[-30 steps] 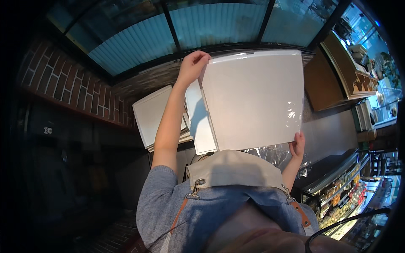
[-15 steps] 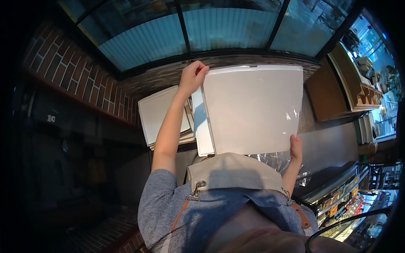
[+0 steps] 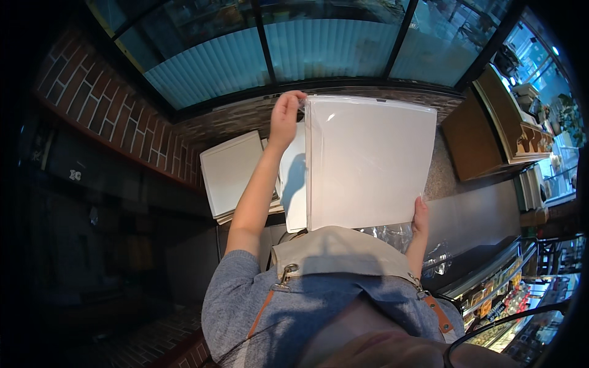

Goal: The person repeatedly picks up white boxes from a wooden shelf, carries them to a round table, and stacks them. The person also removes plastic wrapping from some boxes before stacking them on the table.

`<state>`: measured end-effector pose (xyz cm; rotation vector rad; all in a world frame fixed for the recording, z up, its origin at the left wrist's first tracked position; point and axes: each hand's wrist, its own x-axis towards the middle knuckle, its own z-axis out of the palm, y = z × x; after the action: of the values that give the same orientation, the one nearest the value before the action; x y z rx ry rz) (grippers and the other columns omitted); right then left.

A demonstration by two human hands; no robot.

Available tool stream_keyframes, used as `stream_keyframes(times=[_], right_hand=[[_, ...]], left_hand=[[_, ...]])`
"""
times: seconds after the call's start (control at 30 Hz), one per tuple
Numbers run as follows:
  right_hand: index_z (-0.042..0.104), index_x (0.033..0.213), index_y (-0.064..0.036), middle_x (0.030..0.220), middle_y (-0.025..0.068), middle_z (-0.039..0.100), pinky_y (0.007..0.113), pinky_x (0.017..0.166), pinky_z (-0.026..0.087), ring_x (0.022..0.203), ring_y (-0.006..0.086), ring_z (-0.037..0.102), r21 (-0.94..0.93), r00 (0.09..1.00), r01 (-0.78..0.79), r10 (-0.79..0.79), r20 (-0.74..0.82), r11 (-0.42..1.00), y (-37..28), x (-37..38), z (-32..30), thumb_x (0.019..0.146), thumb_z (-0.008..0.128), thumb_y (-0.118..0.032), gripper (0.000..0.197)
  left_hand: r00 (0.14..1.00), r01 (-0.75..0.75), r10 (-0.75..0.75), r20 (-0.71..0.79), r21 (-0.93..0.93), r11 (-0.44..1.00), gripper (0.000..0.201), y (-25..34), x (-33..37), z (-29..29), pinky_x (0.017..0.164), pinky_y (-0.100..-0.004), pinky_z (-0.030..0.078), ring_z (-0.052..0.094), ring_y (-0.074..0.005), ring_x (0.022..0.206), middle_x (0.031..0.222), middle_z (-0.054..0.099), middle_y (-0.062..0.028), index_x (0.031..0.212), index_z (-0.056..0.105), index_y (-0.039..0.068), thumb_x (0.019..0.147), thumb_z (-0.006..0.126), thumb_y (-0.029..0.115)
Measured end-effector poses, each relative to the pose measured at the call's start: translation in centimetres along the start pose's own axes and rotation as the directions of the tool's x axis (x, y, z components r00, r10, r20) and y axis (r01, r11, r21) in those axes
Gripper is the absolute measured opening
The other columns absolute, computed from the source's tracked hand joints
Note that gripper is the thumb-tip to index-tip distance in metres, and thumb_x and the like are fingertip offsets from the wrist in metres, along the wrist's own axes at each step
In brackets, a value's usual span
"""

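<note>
I see the left hand (image 3: 284, 122) pinching the far left corner of a wrapped white panel (image 3: 371, 165) held before the apron (image 3: 343, 253), the right hand (image 3: 420, 216) gripping its near right corner. A grey surface (image 3: 475, 211) lies right, a brick wall (image 3: 101, 116) left, windows (image 3: 331, 49) far.

Brick wall (image 3: 101, 113) was seen left of dark-framed window (image 3: 331, 49); stone-textured strip (image 3: 224, 116) was set directly under it. Brown cabinet (image 3: 469, 138) was placed right of window; display case (image 3: 491, 303), well below-right of window, was lit.
</note>
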<state>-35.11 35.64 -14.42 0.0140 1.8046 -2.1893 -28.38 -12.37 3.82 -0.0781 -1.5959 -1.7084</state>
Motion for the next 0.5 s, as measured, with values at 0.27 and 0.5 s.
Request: stream_keyframes(times=[0.27,0.5], right_hand=[[0.057,0.117,0.0032,0.107,0.0073,0.064,0.029,0.086,0.046,0.096,0.0141,0.059,-0.099,0.998,0.012,-0.006,0.059,0.995,-0.4,-0.2,3.5,0.097,0.051,-0.03,0.04],[0.057,0.117,0.0019,0.109,0.0061,0.063,0.028,0.086,0.045,0.097,0.0141,0.057,-0.184,0.986,0.167,-0.161,0.048,0.969,-1.4,-1.3,4.4,0.097,0.051,-0.031,0.039]], left_hand=[[0.893,0.163,-0.351,-0.282,-0.524,0.836,0.024,-3.7,-0.3,-2.2,0.089,-0.0362,0.042,0.052,-0.0223,0.098,0.11,0.052,-0.0091,0.11,0.048,0.008,0.097,0.049,0.027],[0.899,0.276,0.147,-0.412,0.795,0.541,0.031,-1.5,-4.7,2.2,0.081,-0.0413,0.042,0.049,-0.0315,0.094,0.106,0.044,-0.0145,0.11,0.045,0.006,0.091,0.056,0.028]])
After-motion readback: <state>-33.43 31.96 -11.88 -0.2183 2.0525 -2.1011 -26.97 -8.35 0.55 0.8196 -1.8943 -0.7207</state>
